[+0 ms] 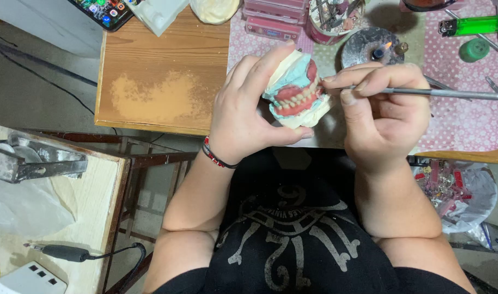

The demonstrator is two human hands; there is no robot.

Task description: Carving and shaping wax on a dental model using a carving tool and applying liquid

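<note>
A wooden board [162, 81] is seen left of the denture model [297, 90]. The model is gripped by the left hand [249, 109], fingers curled behind, thumb beneath. A metal tool [439, 93] is pinched by the right hand [385, 109], its tip touching the model's teeth.

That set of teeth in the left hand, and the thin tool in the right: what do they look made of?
The set of teeth: the off-white and pale blue blocks look like matte, chalky plaster; the pink-red gums look like slightly glossy wax, though acrylic is possible. The thin tool looks like metal, grey with a dull sheen. The left hand grips the set; the right hand holds the tool.
</note>
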